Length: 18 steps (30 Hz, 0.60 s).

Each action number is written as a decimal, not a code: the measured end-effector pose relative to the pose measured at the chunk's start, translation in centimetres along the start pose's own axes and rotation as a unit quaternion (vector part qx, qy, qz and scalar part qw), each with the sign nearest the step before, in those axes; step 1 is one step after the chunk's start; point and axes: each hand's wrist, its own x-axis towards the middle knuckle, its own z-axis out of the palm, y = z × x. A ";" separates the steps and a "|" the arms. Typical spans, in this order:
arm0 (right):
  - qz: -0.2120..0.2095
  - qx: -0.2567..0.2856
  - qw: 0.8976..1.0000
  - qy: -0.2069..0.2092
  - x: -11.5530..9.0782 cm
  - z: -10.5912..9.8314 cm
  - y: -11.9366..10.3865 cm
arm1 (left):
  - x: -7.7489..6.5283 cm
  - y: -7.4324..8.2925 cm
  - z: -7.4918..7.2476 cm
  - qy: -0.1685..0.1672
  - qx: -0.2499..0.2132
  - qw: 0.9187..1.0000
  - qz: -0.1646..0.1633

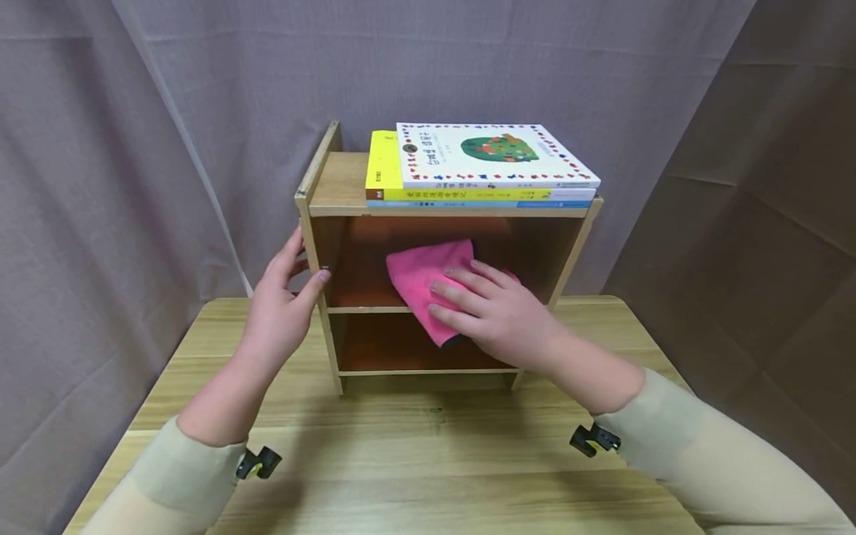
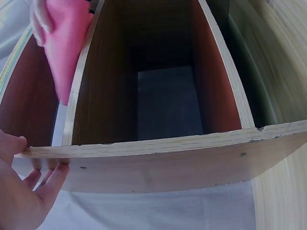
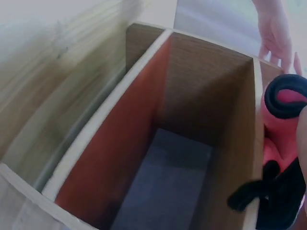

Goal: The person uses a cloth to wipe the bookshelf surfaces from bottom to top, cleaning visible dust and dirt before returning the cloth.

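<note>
A pink cloth [image 1: 428,279] with a dark edge lies partly inside the upper compartment of a small wooden shelf [image 1: 455,212], one corner drooping past the middle board's front edge. My right hand [image 1: 501,316] rests on it, fingers extended and spread; the thumb is hidden. In the right wrist view the cloth [image 3: 283,124] bunches beneath that hand, its dark border curling. My left hand [image 1: 277,305] holds the shelf's left side panel, thumb at the front edge. The left wrist view shows the fingers of the left hand [image 2: 24,187] against the panel's outer face.
Several books [image 1: 495,160] lie stacked on the shelf's top. The lower compartment [image 1: 388,342] sits under the middle board. The shelf stands on a wood-grain table [image 1: 401,446], with a grey curtain [image 1: 267,74] behind and a brown one [image 1: 756,186] at right.
</note>
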 end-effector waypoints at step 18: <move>0.230 0.070 0.966 -0.091 -0.1 0.3 -0.9 | 0.0 0.0 0.1 0.004 0.000 1.000 0.005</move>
